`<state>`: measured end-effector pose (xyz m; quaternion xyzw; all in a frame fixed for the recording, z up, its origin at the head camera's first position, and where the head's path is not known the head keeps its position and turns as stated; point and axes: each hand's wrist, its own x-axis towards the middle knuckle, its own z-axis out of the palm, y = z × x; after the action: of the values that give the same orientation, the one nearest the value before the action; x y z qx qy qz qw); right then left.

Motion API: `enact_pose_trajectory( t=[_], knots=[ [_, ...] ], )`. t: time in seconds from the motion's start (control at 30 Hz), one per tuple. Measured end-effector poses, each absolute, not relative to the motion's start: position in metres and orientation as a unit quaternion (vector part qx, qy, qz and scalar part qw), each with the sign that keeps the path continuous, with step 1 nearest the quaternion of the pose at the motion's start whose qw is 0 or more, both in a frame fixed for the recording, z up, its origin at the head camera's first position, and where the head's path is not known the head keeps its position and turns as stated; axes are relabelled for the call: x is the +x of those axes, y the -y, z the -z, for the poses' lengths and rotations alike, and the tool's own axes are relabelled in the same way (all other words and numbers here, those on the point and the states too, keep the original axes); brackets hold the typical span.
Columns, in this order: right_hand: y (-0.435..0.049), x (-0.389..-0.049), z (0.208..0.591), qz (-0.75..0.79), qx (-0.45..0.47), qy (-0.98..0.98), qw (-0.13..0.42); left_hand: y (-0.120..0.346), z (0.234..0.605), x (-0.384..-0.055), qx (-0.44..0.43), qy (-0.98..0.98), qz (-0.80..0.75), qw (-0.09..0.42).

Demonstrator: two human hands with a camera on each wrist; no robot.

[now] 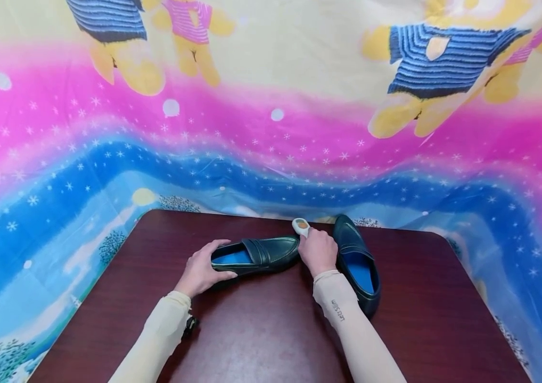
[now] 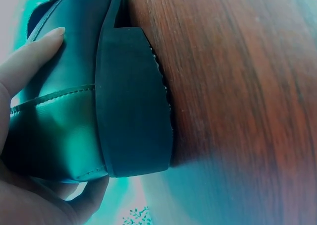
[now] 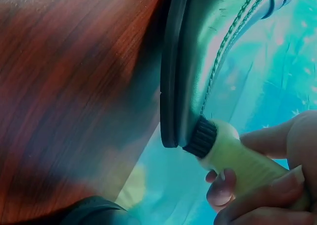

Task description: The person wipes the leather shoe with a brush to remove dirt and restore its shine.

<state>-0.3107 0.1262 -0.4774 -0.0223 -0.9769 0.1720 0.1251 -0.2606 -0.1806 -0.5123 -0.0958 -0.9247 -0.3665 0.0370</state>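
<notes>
A dark leather loafer (image 1: 276, 254) with a blue insole lies with its toe to the right. My left hand (image 1: 202, 267) grips it at the heel end, thumb on the near side; in the left wrist view the thumb presses the leather above the block heel (image 2: 133, 106). My right hand (image 1: 319, 251) holds a small pale-handled brush (image 3: 242, 163). Its dark bristles (image 3: 202, 137) touch the loafer's toe (image 3: 190, 106) in the right wrist view. Beyond the right hand stands the matching loafer (image 1: 347, 234), toe toward the back edge, partly hidden by that hand and sleeve.
Both loafers are on a dark red-brown wooden table (image 1: 261, 330) with rounded back corners. Right behind its back edge hangs a printed curtain (image 1: 252, 133) with bears and snowflakes. A small black object (image 1: 190, 325) shows at the left cuff.
</notes>
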Motion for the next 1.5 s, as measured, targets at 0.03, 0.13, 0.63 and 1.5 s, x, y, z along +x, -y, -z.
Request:
enact_pose_trajectory(
  t=[0.03, 0.13, 0.63, 1.5],
  knots=[
    [-0.127, -0.31, 0.478, -0.172, -0.022, 0.977, 0.123, 0.181, 0.512, -0.26, -0.098, 0.925, 0.366, 0.036],
    [-0.129, -0.309, 0.479, -0.169, -0.024, 0.978, 0.123, 0.181, 0.512, -0.261, -0.109, 0.92, 0.375, 0.022],
    [-0.133, -0.308, 0.471, -0.181, 0.004, 0.972, 0.147, 0.178, 0.458, -0.277, -0.02, 0.983, 0.18, 0.007],
    [-0.119, -0.282, 0.466, -0.262, 0.09, 0.949, 0.151, 0.164, 0.511, -0.249, -0.182, 0.952, 0.169, 0.177]
  ],
)
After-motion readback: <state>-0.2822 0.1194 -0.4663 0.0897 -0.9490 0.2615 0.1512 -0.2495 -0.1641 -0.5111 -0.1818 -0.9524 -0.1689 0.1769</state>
